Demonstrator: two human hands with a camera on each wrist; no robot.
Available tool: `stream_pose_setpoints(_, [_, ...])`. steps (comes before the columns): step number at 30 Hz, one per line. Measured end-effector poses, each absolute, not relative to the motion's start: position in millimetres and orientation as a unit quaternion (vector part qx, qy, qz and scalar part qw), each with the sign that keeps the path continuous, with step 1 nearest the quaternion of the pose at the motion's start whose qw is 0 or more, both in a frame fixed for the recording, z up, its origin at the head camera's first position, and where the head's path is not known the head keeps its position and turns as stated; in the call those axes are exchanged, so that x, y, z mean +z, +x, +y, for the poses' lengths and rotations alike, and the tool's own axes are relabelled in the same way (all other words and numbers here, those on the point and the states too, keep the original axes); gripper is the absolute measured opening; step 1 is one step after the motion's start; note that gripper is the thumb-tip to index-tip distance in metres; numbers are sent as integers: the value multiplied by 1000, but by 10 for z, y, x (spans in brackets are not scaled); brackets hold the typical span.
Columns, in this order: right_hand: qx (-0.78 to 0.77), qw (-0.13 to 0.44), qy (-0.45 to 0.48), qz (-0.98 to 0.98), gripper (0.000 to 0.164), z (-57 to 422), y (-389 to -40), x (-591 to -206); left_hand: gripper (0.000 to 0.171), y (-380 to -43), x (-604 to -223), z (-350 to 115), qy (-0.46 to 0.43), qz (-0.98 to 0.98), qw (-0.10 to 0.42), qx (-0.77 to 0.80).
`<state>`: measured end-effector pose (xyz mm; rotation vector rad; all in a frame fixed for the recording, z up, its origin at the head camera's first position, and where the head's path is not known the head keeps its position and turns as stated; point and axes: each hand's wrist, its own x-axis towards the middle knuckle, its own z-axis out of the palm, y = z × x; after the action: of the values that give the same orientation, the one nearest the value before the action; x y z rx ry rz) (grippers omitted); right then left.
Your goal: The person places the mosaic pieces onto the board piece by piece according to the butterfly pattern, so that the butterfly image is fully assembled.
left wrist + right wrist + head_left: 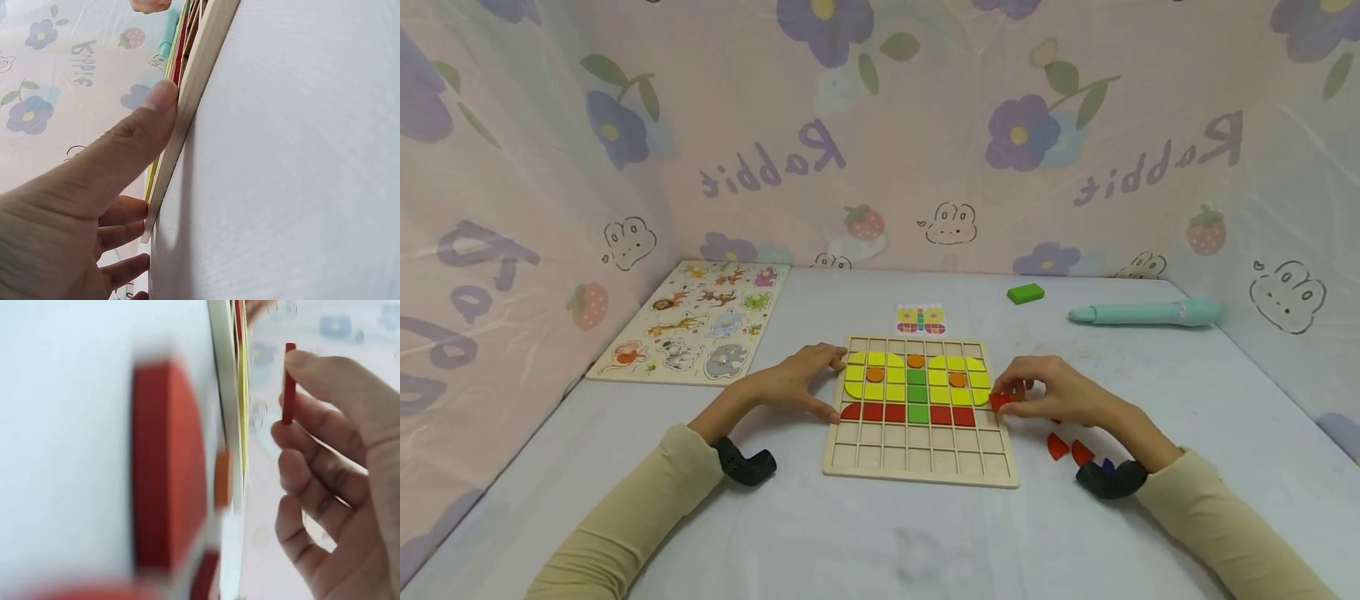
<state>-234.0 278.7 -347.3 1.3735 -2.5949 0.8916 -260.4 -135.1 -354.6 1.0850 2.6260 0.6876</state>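
Note:
A wooden grid board (880, 462) lies on the table, with yellow, orange, green and red pieces in a butterfly pattern. My left hand (793, 379) touches the board's left edge. Its thumb (140, 119) and fingers spread along the rim in the left wrist view. At the right edge my right hand (1056, 387) pinches a red wooden piece (999, 402) between thumb and fingers. Seen edge-on in the right wrist view, that red piece (289, 384) is held clear of the table. Loose red pieces (1081, 452) lie below the right hand.
A small butterfly pattern card (921, 319) lies behind the board. An animal puzzle board (692, 325) is at the back left. A green block (1026, 293) and a mint-green tube-like object (1142, 313) sit at the back right. A blue piece (1108, 465) is beside the right wrist.

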Motion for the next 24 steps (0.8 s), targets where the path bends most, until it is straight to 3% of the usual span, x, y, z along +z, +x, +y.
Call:
stream_pose_setpoints(8, [253,-18,456,-853,22,2625,-2251,-3460,71,-2607,-3535,-1348,370,892,109,237])
stream_pose_setpoints(16, [244,-39,406,-880,43,2606,-2219,-3494,71,-2584,-3513,-1347,379,891,100,230])
stream_pose_setpoints(24, [239,-40,421,-874,26,2584,-2218,-3506,71,-2588,-3517,-1346,379,891,100,230])
